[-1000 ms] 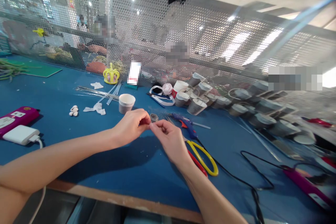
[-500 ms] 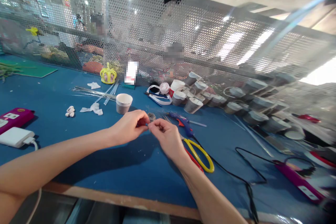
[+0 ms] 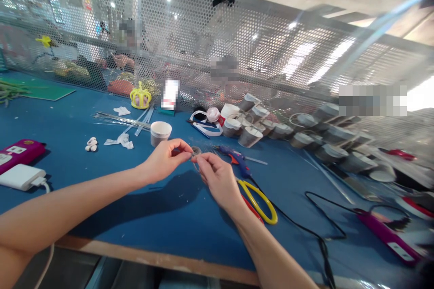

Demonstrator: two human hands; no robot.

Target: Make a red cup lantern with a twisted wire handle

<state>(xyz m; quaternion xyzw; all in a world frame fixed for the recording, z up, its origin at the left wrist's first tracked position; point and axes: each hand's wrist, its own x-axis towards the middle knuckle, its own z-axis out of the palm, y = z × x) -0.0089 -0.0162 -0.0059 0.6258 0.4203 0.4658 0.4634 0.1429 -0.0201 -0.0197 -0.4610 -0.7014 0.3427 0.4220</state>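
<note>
Pinching a small piece point(image 3: 193, 156), too tiny to identify, between the closed fingertips of left hand point(image 3: 165, 161) and right hand point(image 3: 219, 179), just in front of the paper cup point(image 3: 160, 132), the person appears engaged in fine fingertip work needing a steady grip.

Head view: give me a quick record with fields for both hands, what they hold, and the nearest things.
left hand: fingertips pinched on a small piece, raised above the table
right hand: pinches the same small piece from the other side
small piece: too small to identify
near right hand: yellow scissors, blue glue gun
near left hand: paper cup, upright
surface: blue table
behind: grey pots in a row by the mesh screen
</note>
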